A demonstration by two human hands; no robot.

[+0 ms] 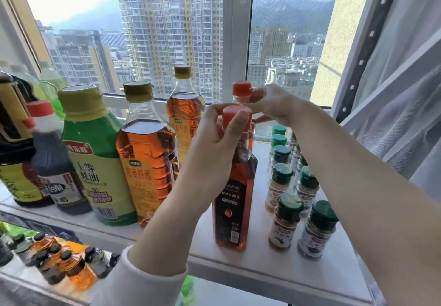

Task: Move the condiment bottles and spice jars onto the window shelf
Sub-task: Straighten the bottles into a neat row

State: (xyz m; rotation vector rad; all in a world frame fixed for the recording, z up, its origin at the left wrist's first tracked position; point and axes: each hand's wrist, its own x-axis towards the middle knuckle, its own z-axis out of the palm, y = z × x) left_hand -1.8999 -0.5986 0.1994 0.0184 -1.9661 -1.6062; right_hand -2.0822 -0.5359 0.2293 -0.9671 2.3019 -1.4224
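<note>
Both hands are up at the window shelf [241, 266], each on a red-capped bottle. Left hand [214, 136] is wrapped around the neck and red cap of the front oil bottle [232, 200], fingers [235, 124] curled over the cap edge; the bottle stands upright on the shelf with its dark label facing the camera. Right hand [272, 104] pinches the neck of a second red-capped bottle [241, 89] directly behind the first one, thumb and fingers closed just below the cap; its body is mostly hidden, so I can't tell whether it's resting on the shelf or lifted. Right of them, green-lidded spice jars [300, 186] stand in two rows running back toward the window, all upright. Left of the hands: two amber cooking wine bottles [148, 153] with yellow caps, one behind the other, then a green oyster sauce bottle [95, 153], a dark vinegar bottle [56, 165] and more dark bottles at the frame edge. A lower shelf [21, 279] at bottom left holds small amber bottles with black caps [59, 262].
</note>
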